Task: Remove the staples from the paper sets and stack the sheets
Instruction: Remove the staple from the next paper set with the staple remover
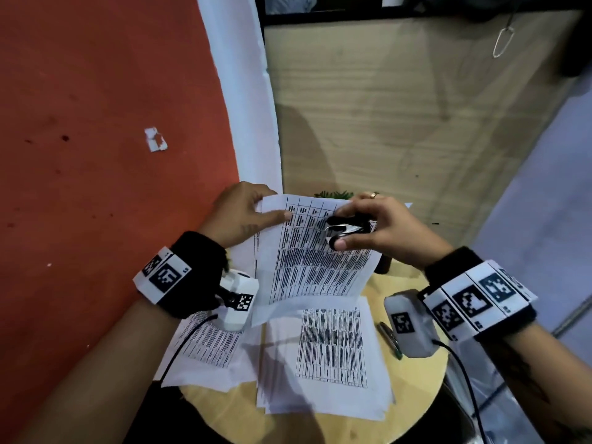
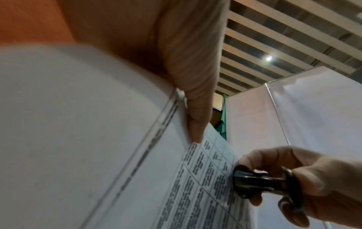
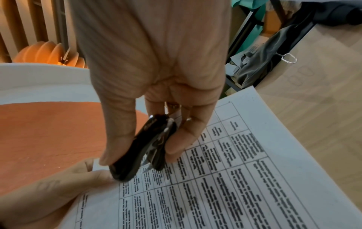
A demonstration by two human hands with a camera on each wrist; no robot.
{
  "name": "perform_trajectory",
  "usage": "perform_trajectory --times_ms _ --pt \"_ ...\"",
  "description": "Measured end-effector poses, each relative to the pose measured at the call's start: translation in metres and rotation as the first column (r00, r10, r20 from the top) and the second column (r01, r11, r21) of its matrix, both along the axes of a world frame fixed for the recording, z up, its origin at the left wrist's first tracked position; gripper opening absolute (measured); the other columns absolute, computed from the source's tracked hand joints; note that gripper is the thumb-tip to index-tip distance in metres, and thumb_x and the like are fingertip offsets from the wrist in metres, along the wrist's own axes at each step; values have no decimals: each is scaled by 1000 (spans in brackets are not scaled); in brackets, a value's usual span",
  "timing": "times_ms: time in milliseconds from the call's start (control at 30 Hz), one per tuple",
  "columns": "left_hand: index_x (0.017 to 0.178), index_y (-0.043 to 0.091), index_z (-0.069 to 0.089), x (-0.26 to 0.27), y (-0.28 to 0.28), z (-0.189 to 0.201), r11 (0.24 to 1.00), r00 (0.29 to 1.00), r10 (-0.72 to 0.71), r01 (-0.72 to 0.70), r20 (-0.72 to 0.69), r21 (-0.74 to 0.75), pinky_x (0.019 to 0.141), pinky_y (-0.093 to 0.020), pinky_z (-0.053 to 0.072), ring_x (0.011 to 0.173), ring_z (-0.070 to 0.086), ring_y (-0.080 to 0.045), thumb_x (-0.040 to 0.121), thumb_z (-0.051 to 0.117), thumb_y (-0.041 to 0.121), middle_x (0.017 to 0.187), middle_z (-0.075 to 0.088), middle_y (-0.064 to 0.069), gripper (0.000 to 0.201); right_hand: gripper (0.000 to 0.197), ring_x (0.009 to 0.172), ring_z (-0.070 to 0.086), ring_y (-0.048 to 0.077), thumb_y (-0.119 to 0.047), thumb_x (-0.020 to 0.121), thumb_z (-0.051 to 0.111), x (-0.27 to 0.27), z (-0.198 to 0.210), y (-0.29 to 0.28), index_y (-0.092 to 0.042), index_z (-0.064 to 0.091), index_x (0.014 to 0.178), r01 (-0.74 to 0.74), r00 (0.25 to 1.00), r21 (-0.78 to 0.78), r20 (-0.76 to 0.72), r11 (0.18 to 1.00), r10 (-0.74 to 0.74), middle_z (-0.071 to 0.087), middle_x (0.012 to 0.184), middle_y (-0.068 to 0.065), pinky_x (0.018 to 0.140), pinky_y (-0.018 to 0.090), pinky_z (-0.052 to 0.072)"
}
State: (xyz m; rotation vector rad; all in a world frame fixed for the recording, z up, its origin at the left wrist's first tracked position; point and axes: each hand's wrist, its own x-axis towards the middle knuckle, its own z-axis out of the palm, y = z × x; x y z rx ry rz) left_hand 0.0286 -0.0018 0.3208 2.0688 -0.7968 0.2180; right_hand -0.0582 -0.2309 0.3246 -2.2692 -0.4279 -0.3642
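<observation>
Two hands work one raised paper set (image 1: 315,251) at the middle of the head view. At left centre, the left hand (image 1: 238,214) pinches the set's upper left corner, thumb laid flat on the printed face and fingers hidden behind it. To its right, the right hand (image 1: 381,227) squeezes a black staple remover (image 1: 347,229) between thumb and fingers, its metal claws resting on the page near the top edge. The staple itself is not clear in any view; a small pale mark beside the left thumb in the left wrist view may be it. To do this well, I judge the left hand should keep the corner taut while the claws slide under the staple's crown before squeezing, so the sheet does not tear. The set is white, printed with a dense black table, and curves softly. Lower in the frame, two loose piles of like sheets (image 1: 330,354) lie on the round wooden table (image 1: 426,389).
</observation>
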Motion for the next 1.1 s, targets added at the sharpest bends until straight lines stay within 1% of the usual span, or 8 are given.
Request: perform_trajectory --times_ms 133,200,300,400,467,600,767,1100 --pt "68 28 69 -1 -4 0 999 1000 9 -10 -11 -45 73 -46 55 76 68 -26 60 67 57 78 72 -5 30 46 92 60 19 -31 58 82 -2 3 2 -10 70 98 6 1000 18 -23 1000 -6 60 96 8 91 33 47" --pt "72 27 70 -2 -4 1 999 1000 -6 6 -12 -47 75 -49 55 81 69 -28 63 66 55 82 73 -4 31 41 90 58 12 -26 60 84 -4 3 3 -13 69 97 39 999 58 1 998 -40 56 99 5 89 19 45" --pt "83 30 70 -5 -5 2 998 999 -52 51 -17 -32 77 -48 56 82 71 -23 67 65 54 84 75 -2 29 48 99 51 7 -29 58 86 -8 1 10 -9 68 98 115 965 85 226 990 -132 49 108 3 90 8 38" --pt "81 31 71 -5 -7 4 999 1000 -9 8 -6 -51 72 -45 57 72 69 -20 64 66 53 76 73 -9 28 45 102 54 14 -29 63 76 -12 -2 29 -8 64 100 165 896 -20 421 986 -141 55 109 2 89 19 43" --pt "69 29 71 -8 -9 7 995 1000 -1 0 -6 -97 65 -33 50 60 56 -13 60 68 52 63 64 -13 25 41 92 58 26 -28 66 72 -13 -3 41 -9 63 101 229 847 -159 519 961 -116 63 103 4 75 34 50" --pt "70 13 72 -14 -10 15 989 999 -45 42 -19 -144 59 -32 44 62 50 -10 57 73 49 74 65 -28 38 38 85 60 28 -21 66 70 -11 1 50 -9 64 101 266 787 -210 610 941 -86 63 103 5 56 37 52" --pt "76 11 74 -17 -10 17 980 996 -73 61 -58 -190 60 -29 39 62 49 -8 57 75 48 65 63 -9 42 38 87 63 31 -11 65 68 -6 3 51 -8 66 102 207 779 -235 627 950 -15 63 106 9 54 40 54" --pt "65 13 70 -23 -15 21 970 993 -96 78 -68 -231 58 -24 37 61 47 -4 55 73 43 62 53 1 32 34 85 65 32 -6 66 68 -6 8 51 -3 68 100 184 729 -260 683 948 46 66 101 12 54 41 55"
